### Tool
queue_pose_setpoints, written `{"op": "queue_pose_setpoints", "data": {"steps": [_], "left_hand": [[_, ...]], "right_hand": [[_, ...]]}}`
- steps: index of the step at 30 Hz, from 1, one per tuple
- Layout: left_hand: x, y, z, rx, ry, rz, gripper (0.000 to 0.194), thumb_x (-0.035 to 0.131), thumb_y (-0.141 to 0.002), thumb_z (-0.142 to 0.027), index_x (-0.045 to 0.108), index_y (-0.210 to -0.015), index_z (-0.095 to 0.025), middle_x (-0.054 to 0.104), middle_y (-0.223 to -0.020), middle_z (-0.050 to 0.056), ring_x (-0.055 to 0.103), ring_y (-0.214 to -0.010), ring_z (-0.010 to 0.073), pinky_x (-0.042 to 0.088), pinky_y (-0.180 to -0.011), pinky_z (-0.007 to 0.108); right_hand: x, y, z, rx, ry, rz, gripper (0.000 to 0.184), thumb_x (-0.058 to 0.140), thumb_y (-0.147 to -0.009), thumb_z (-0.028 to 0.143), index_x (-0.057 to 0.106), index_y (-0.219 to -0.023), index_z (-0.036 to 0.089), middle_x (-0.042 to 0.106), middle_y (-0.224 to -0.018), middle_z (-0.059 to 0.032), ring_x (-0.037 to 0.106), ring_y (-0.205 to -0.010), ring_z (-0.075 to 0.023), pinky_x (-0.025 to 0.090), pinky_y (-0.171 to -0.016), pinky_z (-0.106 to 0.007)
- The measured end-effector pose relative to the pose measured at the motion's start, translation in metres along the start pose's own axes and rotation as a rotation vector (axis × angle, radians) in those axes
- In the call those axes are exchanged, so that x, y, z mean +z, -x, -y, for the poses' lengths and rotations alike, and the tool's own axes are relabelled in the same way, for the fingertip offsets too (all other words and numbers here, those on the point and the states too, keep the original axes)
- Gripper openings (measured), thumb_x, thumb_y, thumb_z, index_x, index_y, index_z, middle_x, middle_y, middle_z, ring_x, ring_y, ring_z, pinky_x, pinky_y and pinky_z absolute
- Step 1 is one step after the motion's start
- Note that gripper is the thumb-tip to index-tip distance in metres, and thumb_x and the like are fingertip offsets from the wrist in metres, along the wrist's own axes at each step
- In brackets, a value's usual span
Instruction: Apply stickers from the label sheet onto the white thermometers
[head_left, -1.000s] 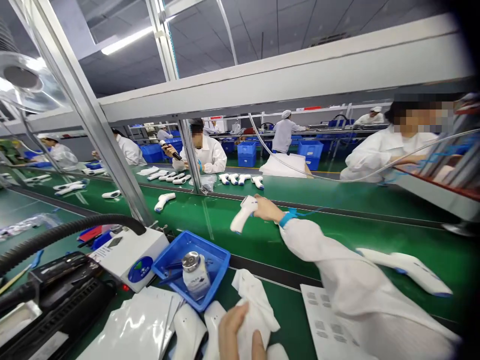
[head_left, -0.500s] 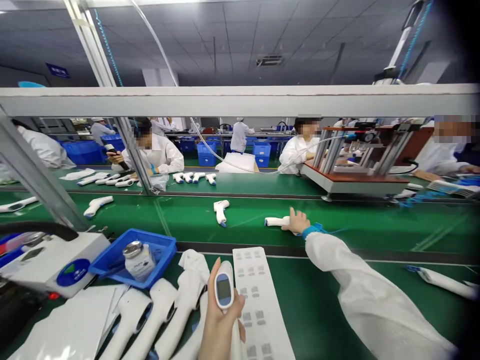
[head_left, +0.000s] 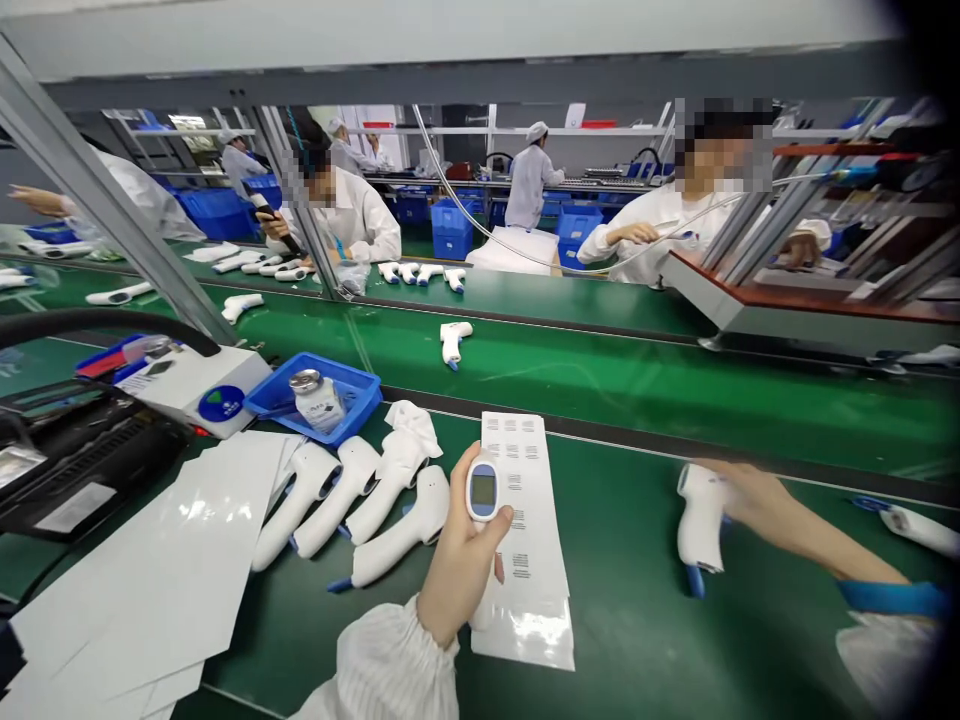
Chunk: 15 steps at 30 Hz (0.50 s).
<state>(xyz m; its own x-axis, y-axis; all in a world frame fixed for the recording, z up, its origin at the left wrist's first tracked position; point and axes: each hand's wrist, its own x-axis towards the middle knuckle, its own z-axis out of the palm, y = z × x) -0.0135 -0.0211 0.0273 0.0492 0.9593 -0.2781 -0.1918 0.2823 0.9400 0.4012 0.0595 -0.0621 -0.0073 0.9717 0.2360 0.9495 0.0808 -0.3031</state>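
White plastic fills the left hand [head_left: 456, 575]: its fingers wrap the thermometer [head_left: 482, 508], screen [head_left: 484, 488] facing back, I'd guess for easy reading. Just under that grip lies a sheet [head_left: 536, 545]; to its left, four thermometers [head_left: 379, 505] slant side by side, handles aligned, seemingly to save room. Well to the right, the blurred right hand [head_left: 757, 505] clasps a second thermometer [head_left: 701, 515] near its head.
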Motion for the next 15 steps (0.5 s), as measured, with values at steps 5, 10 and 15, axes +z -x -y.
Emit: {"op": "queue_pose_setpoints", "data": {"steps": [5, 10, 15], "left_hand": [[0.002, -0.004, 0.015, -0.164, 0.092, -0.014, 0.079, 0.057, -0.085, -0.023, 0.012, -0.149, -0.037, 0.059, -0.092, 0.001, 0.050, -0.055, 0.0098, 0.045, -0.045, 0.020], [0.010, -0.018, 0.033, -0.077, 0.083, -0.029, 0.077, 0.054, -0.083, -0.017, 0.017, -0.148, -0.036, 0.053, -0.087, -0.001, 0.048, -0.054, 0.0089, 0.042, -0.042, 0.018], [0.011, -0.026, 0.046, -0.044, 0.078, -0.025, 0.075, 0.052, -0.086, -0.024, 0.012, -0.149, -0.032, 0.053, -0.081, -0.002, 0.041, -0.046, 0.0069, 0.040, -0.039, 0.018]], "right_hand": [[-0.003, 0.014, 0.100, -0.086, -0.251, 0.075, 0.030, 0.048, -0.084, 0.025, 0.065, -0.109, 0.022, 0.065, -0.115, -0.0136, 0.060, -0.110, -0.0315, 0.046, -0.095, -0.047], [0.033, 0.001, 0.215, -0.143, -0.625, 0.259, 0.017, 0.054, -0.087, 0.029, 0.070, -0.093, 0.024, 0.067, -0.105, -0.0065, 0.064, -0.099, -0.0228, 0.050, -0.089, -0.037], [0.068, -0.014, 0.234, -0.103, -0.618, 0.267, 0.017, 0.056, -0.085, 0.025, 0.073, -0.084, 0.023, 0.069, -0.099, -0.0061, 0.063, -0.096, -0.0250, 0.047, -0.088, -0.041]]}}
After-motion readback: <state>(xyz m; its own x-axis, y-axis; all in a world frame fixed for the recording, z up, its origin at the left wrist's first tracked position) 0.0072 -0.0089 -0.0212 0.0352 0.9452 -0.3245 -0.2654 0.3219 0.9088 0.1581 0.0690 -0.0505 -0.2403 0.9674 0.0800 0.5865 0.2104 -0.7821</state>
